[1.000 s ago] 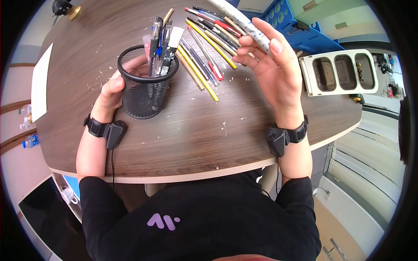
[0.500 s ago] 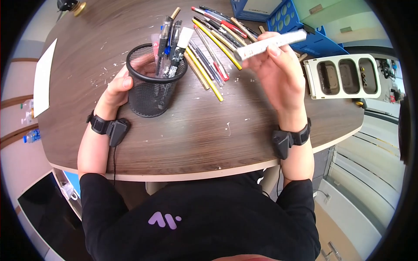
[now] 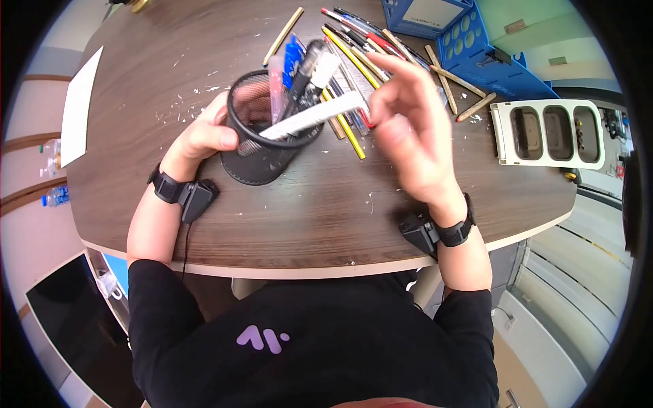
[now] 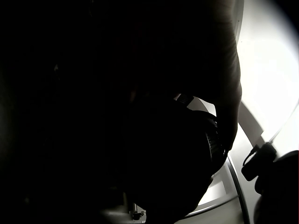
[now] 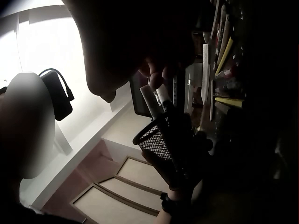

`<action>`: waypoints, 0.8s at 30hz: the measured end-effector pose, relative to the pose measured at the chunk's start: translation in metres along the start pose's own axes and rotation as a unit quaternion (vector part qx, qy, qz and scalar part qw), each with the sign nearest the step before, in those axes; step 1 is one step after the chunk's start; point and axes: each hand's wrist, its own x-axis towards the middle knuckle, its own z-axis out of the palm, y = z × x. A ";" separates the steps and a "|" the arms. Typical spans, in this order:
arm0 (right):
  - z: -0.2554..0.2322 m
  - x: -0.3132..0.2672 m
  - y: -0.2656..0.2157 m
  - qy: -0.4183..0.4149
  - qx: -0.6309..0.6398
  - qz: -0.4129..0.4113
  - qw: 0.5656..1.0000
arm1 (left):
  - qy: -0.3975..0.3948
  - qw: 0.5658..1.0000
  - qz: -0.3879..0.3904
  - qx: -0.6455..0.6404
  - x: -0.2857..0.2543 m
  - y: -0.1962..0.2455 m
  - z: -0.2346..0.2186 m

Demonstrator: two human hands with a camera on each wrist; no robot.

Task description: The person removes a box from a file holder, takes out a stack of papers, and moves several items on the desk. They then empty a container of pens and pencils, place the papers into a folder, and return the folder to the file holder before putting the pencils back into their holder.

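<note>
My left hand [image 3: 204,136] grips a black mesh pen cup [image 3: 262,163] at its side, thumb by the rim, and the cup leans to the right. Inside stand a pink-tinted pen, blue pens, a black pen [image 3: 303,78] and a white-capped marker. A white patterned marker [image 3: 313,115] slants across the rim, its lower end in the cup. Close to its upper end is my right hand [image 3: 422,143], thumb and fingers spread apart. In the right wrist view the white marker [image 5: 150,101] sticks out of the cup below the fingertips. The left wrist view is mostly dark.
Behind the cup lies a pile of pens and pencils [image 3: 354,51], with loose pencils [image 3: 459,81] to its right. A blue holder [image 3: 496,64] stands at the back right, beside a white three-compartment tray [image 3: 547,132]. White paper [image 3: 81,105] lies at the left edge.
My right hand has brought the white marker leftward to the cup and loosened its fingers from it. My left hand has shifted the cup to the right and tilted it.
</note>
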 end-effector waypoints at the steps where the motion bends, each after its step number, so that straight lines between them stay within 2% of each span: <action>1: -0.001 0.003 -0.004 0.047 0.002 0.021 0.999 | -0.012 0.999 0.002 -0.033 0.000 0.000 -0.002; 3: -0.009 0.006 -0.001 0.069 -0.133 0.078 0.986 | 0.047 0.999 0.001 -0.022 -0.003 -0.012 -0.020; 5: -0.016 0.010 -0.001 -0.006 -0.341 0.098 0.935 | 0.055 0.998 0.010 -0.036 0.000 -0.007 -0.011; 6: -0.016 0.007 0.004 -0.028 -0.399 0.093 0.912 | 0.053 0.998 0.010 -0.037 0.001 -0.005 -0.007; 10: -0.008 0.002 0.012 -0.049 -0.492 0.069 0.866 | 0.040 0.999 0.010 -0.007 -0.004 -0.013 -0.024; 13: -0.005 0.001 0.010 -0.043 -0.526 0.088 0.845 | 0.040 0.999 0.014 0.017 -0.005 -0.015 -0.025; 16: -0.009 0.002 0.008 -0.041 -0.534 0.086 0.840 | 0.045 0.999 0.011 0.019 -0.003 -0.013 -0.023; 19: -0.017 0.008 0.005 0.009 -0.480 0.122 0.869 | 0.040 0.999 -0.001 0.009 -0.003 -0.011 -0.024; 20: -0.021 0.008 0.008 0.049 -0.448 0.102 0.887 | 0.042 0.999 -0.003 0.005 -0.002 -0.011 -0.022; 23: -0.028 0.012 0.005 0.185 -0.269 0.050 0.944 | 0.042 0.999 -0.004 0.000 -0.001 -0.009 -0.020; 24: -0.032 0.012 0.012 0.225 -0.163 0.007 0.961 | 0.042 0.999 -0.004 -0.002 -0.001 -0.009 -0.020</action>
